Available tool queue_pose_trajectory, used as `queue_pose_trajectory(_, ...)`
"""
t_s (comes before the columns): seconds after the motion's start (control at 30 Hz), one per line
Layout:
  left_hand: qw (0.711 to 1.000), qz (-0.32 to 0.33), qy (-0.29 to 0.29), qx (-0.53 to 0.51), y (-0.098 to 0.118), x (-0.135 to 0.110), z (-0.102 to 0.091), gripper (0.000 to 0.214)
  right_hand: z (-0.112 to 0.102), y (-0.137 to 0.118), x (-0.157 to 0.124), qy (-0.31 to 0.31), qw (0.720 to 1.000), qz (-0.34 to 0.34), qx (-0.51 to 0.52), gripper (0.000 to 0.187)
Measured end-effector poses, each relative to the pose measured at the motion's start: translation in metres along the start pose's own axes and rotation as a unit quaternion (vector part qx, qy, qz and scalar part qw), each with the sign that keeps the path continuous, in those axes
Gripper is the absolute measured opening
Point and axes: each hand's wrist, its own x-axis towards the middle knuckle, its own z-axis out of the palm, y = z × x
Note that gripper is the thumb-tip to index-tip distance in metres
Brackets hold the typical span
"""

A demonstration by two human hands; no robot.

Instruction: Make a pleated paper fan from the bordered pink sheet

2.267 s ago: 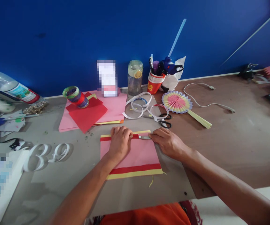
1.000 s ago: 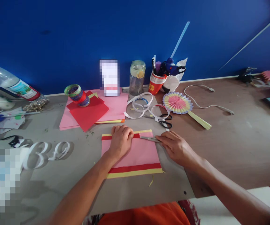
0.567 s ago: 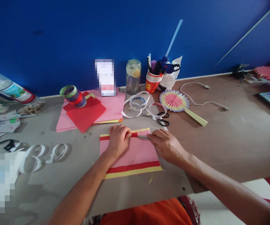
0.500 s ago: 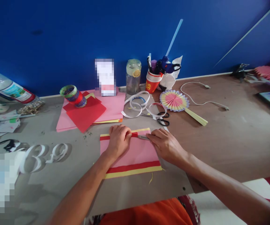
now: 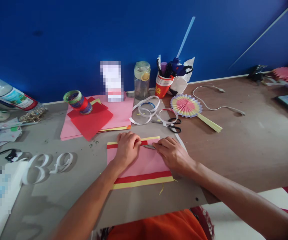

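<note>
A pink sheet of paper (image 5: 138, 165), with red and yellow strips along its near and far edges, lies flat on the table under both hands. My left hand (image 5: 128, 148) is closed at the far edge, its thumb and fingers pinching the red strip (image 5: 144, 143). My right hand (image 5: 172, 151) grips a slim grey metal blade (image 5: 149, 146), which lies just below that strip and points at my left fingertips. The blade's handle is hidden inside my right hand, so its exact kind cannot be told.
Beyond the sheet lie rolls of tape (image 5: 168, 116), black-handled scissors (image 5: 174, 128) and a pleated paper fan (image 5: 186, 106). Red squares (image 5: 93, 121) rest on pink paper at the back. A red cup of pens (image 5: 162, 87) stands by a bottle (image 5: 141, 83). White strip curls (image 5: 37, 170) lie left.
My right hand has slid slightly left with the blade, nearer my left fingers. My left hand stays at the strip, and the sheet lies much as before.
</note>
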Motion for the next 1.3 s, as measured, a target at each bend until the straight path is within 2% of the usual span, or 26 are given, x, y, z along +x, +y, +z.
queue_pose_trajectory(0.37,1.0,-0.001,0.003,-0.014,0.001,0.002,-0.001,0.009,0.004,-0.002,0.006,-0.016,0.999,-0.027,-0.021,0.03)
queue_pose_trajectory(0.53,1.0,0.012,0.002,-0.019,0.004,-0.002,-0.021,0.016,0.006,0.001,0.004,-0.017,0.999,-0.039,-0.021,0.029)
queue_pose_trajectory(0.6,0.999,0.05,-0.019,-0.008,0.004,-0.006,-0.034,0.021,0.008,0.002,0.004,-0.016,0.999,-0.033,-0.031,0.026)
queue_pose_trajectory(0.7,0.983,0.166,-0.077,0.023,0.0,-0.013,-0.049,0.028,0.01,0.002,0.004,-0.012,0.999,-0.023,-0.045,0.024)
queue_pose_trajectory(0.8,0.957,0.243,-0.147,0.056,-0.01,-0.016,-0.053,0.044,0.008,0.001,0.006,-0.02,0.998,-0.032,-0.054,0.024)
queue_pose_trajectory(1.03,0.933,0.241,-0.262,0.042,-0.035,-0.006,-0.045,0.061,0.0,-0.001,0.009,-0.035,0.997,-0.056,-0.049,0.027)
queue_pose_trajectory(1.3,0.925,0.255,-0.281,0.001,-0.046,-0.003,-0.043,0.068,0.004,0.007,0.006,-0.052,0.995,-0.085,-0.002,0.03)
